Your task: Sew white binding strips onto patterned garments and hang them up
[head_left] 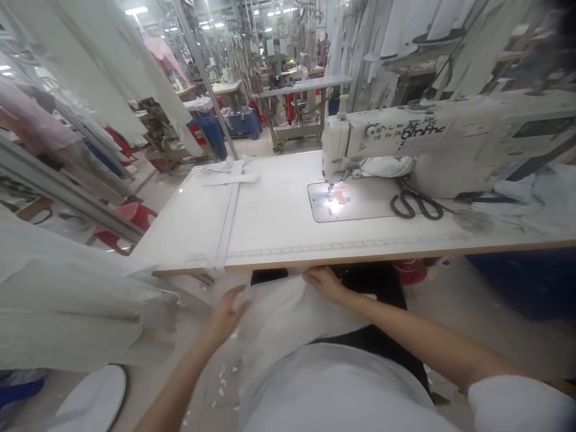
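Cloth [279,309], white, one piece: draped over the lap, near side of the table edge, lying between the two hands. Left hand [227,318]: at the cloth's left margin, thumb and fingers wide apart; contact with the cloth cannot be told. Right hand [324,283]: at the cloth's far part, just beside the table edge, fingers narrow and bent, holding a fold at their tips. Table [270,210], white top, brown edge. Measuring scale [315,246], along the near edge. Strips [234,179], pale, several, crossed at far left on the tabletop. Scissors [420,197], dark-handled, right, near side of the machine. Sewing machine [432,141], white, right, lamp lit at the needle. Workstation [306,87], far, beyond the table.
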`<control>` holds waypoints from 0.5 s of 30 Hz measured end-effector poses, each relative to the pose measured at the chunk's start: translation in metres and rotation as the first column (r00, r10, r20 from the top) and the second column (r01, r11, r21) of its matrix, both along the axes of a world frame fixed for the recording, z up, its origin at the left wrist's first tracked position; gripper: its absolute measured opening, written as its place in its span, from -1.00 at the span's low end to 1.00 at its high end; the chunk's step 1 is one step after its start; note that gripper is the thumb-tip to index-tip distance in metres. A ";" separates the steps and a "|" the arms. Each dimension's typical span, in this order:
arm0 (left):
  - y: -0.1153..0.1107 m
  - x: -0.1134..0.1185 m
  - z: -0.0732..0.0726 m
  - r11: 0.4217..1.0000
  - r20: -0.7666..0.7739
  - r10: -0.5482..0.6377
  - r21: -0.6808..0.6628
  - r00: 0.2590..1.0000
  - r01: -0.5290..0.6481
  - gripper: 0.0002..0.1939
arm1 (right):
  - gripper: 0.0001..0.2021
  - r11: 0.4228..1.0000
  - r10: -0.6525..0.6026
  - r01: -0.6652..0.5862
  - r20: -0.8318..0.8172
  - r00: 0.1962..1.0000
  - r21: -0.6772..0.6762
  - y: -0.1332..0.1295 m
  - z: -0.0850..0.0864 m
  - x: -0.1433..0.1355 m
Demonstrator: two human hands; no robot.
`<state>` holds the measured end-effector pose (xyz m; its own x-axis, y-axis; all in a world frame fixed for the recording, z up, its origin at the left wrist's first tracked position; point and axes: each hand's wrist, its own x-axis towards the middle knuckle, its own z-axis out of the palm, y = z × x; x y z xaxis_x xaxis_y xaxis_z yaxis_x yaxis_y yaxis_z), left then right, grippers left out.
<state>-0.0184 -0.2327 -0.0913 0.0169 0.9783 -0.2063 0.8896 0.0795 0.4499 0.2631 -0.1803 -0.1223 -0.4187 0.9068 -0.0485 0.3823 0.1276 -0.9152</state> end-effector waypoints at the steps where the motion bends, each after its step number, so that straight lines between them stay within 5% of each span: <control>1: 0.005 0.019 -0.005 0.998 0.045 -0.070 0.004 0.996 0.070 -0.59 | -0.72 0.999 0.028 -0.028 -0.012 1.000 0.021 -0.005 0.004 -0.002; 4: 0.011 0.058 -0.003 0.986 0.128 -0.162 -0.007 0.978 0.164 -0.66 | -0.78 0.981 0.189 -0.188 -0.032 0.981 0.053 -0.022 0.034 0.007; 6: 0.009 0.060 0.011 0.984 0.158 -0.167 -0.030 0.973 0.174 -0.70 | -0.79 0.953 0.304 -0.303 -0.028 0.952 0.026 -0.030 0.061 0.022; 11: 0.005 0.005 0.073 0.981 0.173 -0.137 -0.116 0.975 0.159 -0.64 | -0.80 0.906 0.417 -0.414 0.012 0.909 -0.088 -0.012 0.119 0.055; 15: 0.016 -0.052 0.150 0.990 -0.010 -0.115 -0.088 0.993 0.114 -0.60 | -0.79 0.918 0.361 -0.384 0.183 0.914 0.105 0.048 0.155 0.033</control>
<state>-0.0703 -0.2167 0.0591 0.1244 0.9484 -0.2916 0.9015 0.0147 0.4325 0.2959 -0.1322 0.0322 -0.7244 0.6888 -0.0293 0.4199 0.4071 -0.8112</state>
